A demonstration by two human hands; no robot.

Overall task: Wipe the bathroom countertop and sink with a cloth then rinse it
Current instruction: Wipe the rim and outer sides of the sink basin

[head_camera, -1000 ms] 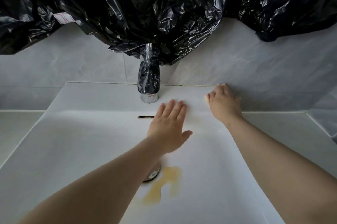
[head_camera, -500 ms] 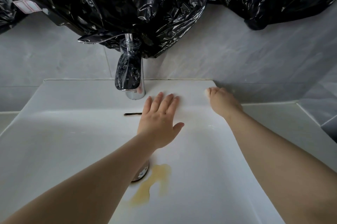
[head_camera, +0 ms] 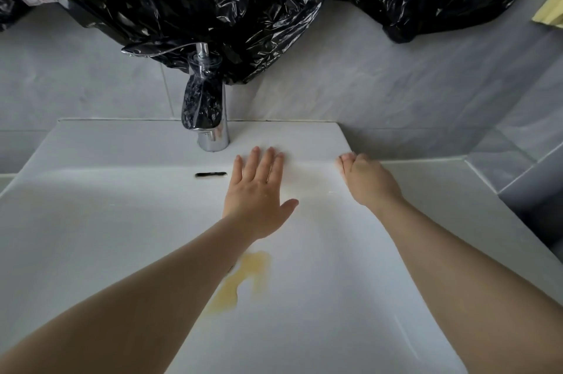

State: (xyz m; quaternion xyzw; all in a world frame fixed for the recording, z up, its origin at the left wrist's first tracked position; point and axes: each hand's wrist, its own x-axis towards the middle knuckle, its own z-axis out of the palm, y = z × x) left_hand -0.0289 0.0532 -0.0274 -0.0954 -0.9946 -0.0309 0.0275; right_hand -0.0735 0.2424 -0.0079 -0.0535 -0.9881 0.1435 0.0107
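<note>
Right hand (head_camera: 368, 181) has slid forward; left hand (head_camera: 256, 200) flat on one sink (head_camera: 91, 221).

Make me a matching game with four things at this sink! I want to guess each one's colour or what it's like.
Things:
1. faucet
2. left hand
3. stain
4. plastic bags

Match with:
A. yellow
B. black and crinkly
C. shiny silver metal
D. lying flat on the sink, fingers straight

Pairs: 1-C, 2-D, 3-A, 4-B
</note>
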